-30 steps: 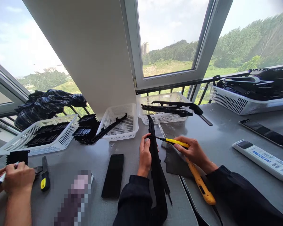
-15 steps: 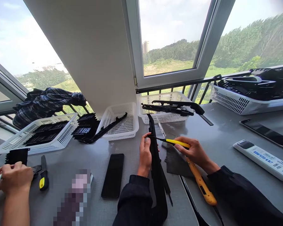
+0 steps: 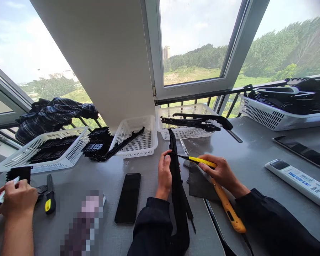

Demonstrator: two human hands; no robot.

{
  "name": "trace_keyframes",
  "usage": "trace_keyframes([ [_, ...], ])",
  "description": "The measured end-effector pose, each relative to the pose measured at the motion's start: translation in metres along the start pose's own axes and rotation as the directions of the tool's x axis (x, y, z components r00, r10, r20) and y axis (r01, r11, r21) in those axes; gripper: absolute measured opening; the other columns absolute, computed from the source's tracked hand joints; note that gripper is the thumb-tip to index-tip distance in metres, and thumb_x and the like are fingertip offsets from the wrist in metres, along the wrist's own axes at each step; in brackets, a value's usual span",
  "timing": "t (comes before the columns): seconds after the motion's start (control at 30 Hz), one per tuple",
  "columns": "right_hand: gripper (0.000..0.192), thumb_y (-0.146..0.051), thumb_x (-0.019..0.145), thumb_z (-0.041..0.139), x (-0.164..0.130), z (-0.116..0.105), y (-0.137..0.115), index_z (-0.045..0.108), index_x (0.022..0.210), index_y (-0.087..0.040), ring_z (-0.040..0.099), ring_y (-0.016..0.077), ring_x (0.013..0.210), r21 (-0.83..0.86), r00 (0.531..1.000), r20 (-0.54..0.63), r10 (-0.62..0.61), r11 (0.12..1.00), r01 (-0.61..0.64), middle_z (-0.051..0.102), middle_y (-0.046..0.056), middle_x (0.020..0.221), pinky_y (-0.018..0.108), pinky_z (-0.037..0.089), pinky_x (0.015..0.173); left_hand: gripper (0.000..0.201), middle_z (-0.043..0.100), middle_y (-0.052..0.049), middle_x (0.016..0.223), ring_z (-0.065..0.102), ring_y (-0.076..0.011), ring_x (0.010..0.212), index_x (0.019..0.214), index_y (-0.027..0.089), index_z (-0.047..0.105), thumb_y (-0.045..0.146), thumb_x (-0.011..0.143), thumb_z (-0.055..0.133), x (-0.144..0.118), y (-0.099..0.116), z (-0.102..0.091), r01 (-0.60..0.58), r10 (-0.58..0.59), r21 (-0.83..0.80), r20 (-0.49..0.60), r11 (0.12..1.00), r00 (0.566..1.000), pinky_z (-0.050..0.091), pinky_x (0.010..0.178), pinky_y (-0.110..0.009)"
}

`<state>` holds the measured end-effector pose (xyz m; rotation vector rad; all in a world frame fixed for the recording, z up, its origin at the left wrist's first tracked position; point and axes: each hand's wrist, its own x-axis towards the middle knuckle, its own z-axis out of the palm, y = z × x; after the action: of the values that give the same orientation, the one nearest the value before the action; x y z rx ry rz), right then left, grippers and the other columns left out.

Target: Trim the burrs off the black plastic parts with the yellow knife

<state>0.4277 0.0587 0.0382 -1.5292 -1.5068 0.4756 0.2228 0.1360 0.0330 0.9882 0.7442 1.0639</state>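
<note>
My left hand (image 3: 164, 175) is wrapped round a long black plastic trim piece (image 3: 179, 209), which stands lengthwise in front of me, its narrow end pointing away. Between the fingers of my right hand (image 3: 224, 173) is a yellow-handled knife (image 3: 202, 161) with a ribbed grip. Its thin dark tip reaches left to the trim piece's edge, close to my left fingertips. Beneath my right hand lie an orange corded tool (image 3: 230, 211) and a dark grey cloth (image 3: 200, 183) on the table.
White baskets (image 3: 136, 153) with black parts line the window side. Phones (image 3: 128, 197) and a white power strip (image 3: 300, 185) lie on the grey table. At left, a co-worker's hands (image 3: 21, 199) hold a marker (image 3: 1, 197) and black part, beside a yellow-black knife (image 3: 50, 199).
My hands, the trim piece and the knife stay nearly in place; the view shifts slightly. At left, the co-worker's marker has tilted up and shows more of its white barrel.
</note>
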Motion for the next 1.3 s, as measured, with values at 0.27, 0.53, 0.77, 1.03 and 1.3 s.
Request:
trace_keyframes([
  [0.27, 0.033, -0.047, 0.091, 0.062, 0.0008, -0.0012, 0.0013, 0.079, 0.095, -0.019, 0.063, 0.0161, 0.067, 0.003, 1.0, -0.009, -0.006, 1.0, 0.006, 0.075, 0.003, 0.08, 0.025, 0.048, 0.063, 0.055, 0.067, 0.0, 0.069, 0.062, -0.015, 0.052, 0.124, 0.02, 0.059, 0.066, 0.094, 0.058, -0.0005, 0.0029, -0.0002, 0.015, -0.015, 0.027, 0.0, 1.0, 1.0, 0.047, 0.048, -0.023],
  [0.53, 0.032, -0.048, 0.089, 0.063, 0.0003, -0.001, 0.0045, 0.078, 0.091, -0.019, 0.061, 0.016, 0.064, 0.012, 0.999, -0.053, 0.01, 1.0, -0.01, 0.073, 0.002, 0.076, 0.025, 0.046, 0.06, 0.053, 0.067, 0.001, 0.071, 0.062, -0.014, 0.055, 0.121, 0.021, 0.063, 0.066, 0.093, 0.06, 0.0019, 0.0004, -0.0016, -0.018, 0.019, 0.038, -0.024, 0.999, 1.0, 0.048, 0.051, -0.023],
  [0.77, 0.033, -0.048, 0.09, 0.062, -0.0002, -0.0004, 0.0057, 0.078, 0.093, -0.019, 0.063, 0.017, 0.068, -0.004, 0.999, -0.038, 0.005, 1.0, -0.005, 0.075, 0.003, 0.08, 0.025, 0.048, 0.062, 0.051, 0.068, 0.001, 0.069, 0.061, -0.0143, 0.053, 0.122, 0.022, 0.063, 0.064, 0.094, 0.06, 0.0008, -0.0002, -0.0018, -0.011, 0.011, -0.003, -0.005, 1.0, 1.0, 0.048, 0.049, -0.023],
  [1.03, 0.034, -0.049, 0.092, 0.062, -0.0005, 0.0015, 0.0012, 0.078, 0.094, -0.02, 0.061, 0.016, 0.064, 0.004, 1.0, -0.022, 0.008, 1.0, -0.008, 0.074, 0.002, 0.077, 0.025, 0.047, 0.059, 0.05, 0.071, -0.001, 0.075, 0.065, -0.0146, 0.059, 0.122, 0.022, 0.065, 0.064, 0.095, 0.058, 0.0022, -0.0002, -0.0045, -0.043, 0.044, 0.052, -0.01, 0.998, 0.999, 0.051, 0.056, -0.024],
  [1.3, 0.031, -0.047, 0.091, 0.063, -0.001, 0.0013, 0.0021, 0.078, 0.094, -0.02, 0.062, 0.016, 0.065, -0.01, 0.998, -0.059, 0.002, 1.0, -0.003, 0.073, 0.002, 0.078, 0.025, 0.046, 0.06, 0.046, 0.071, -0.001, 0.071, 0.059, -0.0143, 0.052, 0.121, 0.023, 0.064, 0.061, 0.097, 0.057, 0.0002, 0.0015, -0.0028, -0.037, 0.034, 0.062, 0.044, 0.997, 0.998, 0.048, 0.05, -0.024],
])
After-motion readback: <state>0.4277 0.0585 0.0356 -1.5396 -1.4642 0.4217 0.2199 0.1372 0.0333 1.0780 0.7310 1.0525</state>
